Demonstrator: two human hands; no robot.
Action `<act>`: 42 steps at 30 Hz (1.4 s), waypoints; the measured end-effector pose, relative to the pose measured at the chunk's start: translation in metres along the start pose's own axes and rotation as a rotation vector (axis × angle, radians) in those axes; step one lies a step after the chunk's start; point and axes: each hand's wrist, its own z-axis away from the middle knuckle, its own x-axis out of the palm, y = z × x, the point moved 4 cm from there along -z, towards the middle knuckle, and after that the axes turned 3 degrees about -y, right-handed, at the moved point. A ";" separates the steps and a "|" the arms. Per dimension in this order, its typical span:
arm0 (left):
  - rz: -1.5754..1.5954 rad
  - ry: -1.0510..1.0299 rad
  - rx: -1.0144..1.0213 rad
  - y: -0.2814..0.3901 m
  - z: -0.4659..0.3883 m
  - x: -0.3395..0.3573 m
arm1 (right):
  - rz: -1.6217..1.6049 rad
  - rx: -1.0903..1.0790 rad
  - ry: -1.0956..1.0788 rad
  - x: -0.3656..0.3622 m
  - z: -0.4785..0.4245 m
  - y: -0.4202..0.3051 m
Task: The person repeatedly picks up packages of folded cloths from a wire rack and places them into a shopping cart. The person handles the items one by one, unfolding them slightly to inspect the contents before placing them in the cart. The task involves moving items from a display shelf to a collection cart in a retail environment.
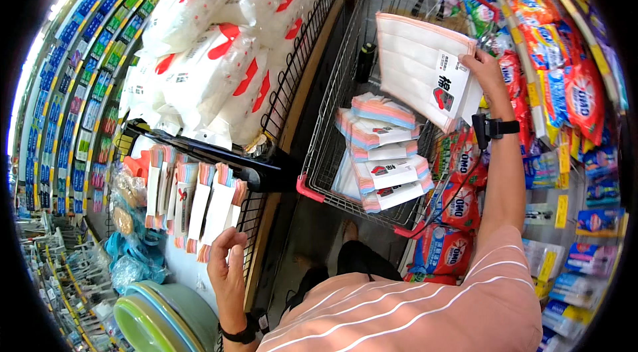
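Note:
My right hand grips the edge of a flat pack of white cloths with peach edging and a printed paper band. This pack is held above the wire shopping cart, toward its far right side. Below it in the cart lie several banded cloth packs with pink, blue and cream layers, loosely stacked and fanned. On the left, my left hand is partly curled, fingers and thumb apart, with nothing seen in it. It is close to a row of similar cloth packs standing on edge in the display bin; whether it touches them is unclear.
Large bagged white goods fill the rack beyond the row. Nested plastic basins stand at lower left. Detergent bags line the right shelf beside the cart. A dark cylindrical object is inside the cart. A cable hangs by my right forearm.

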 end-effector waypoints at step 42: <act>0.990 0.078 0.079 -0.109 0.075 -0.219 | -0.422 0.072 -1.406 0.390 0.311 -0.304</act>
